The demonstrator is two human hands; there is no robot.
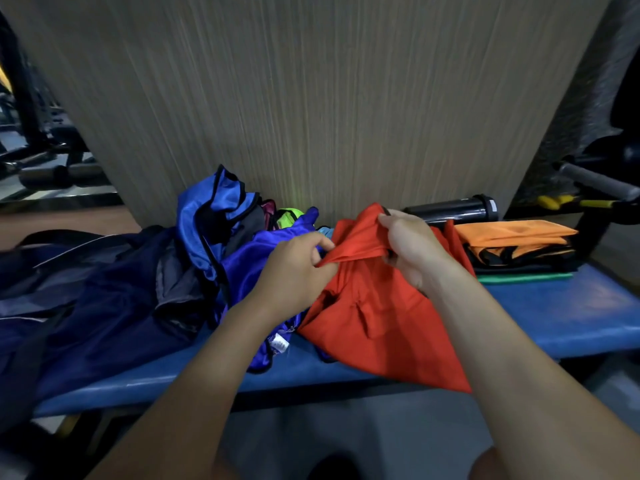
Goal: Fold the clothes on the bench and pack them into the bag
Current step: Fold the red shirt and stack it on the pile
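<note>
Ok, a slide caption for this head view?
Both hands, left hand and right hand, grip a red garment above the blue bench.

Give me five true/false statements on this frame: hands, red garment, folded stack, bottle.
1. Both hands grip the red garment. True: left hand and right hand pinch its upper edge.
2. The folded orange garment lies on top of a stack at the bench's right end. True.
3. The black bottle stands upright. False: it lies on its side against the wall.
4. The red garment is already folded flat on the stack. False: it hangs unfolded from the hands over the blue bench.
5. The blue clothes are neatly folded. False: they lie in a crumpled pile.
</note>
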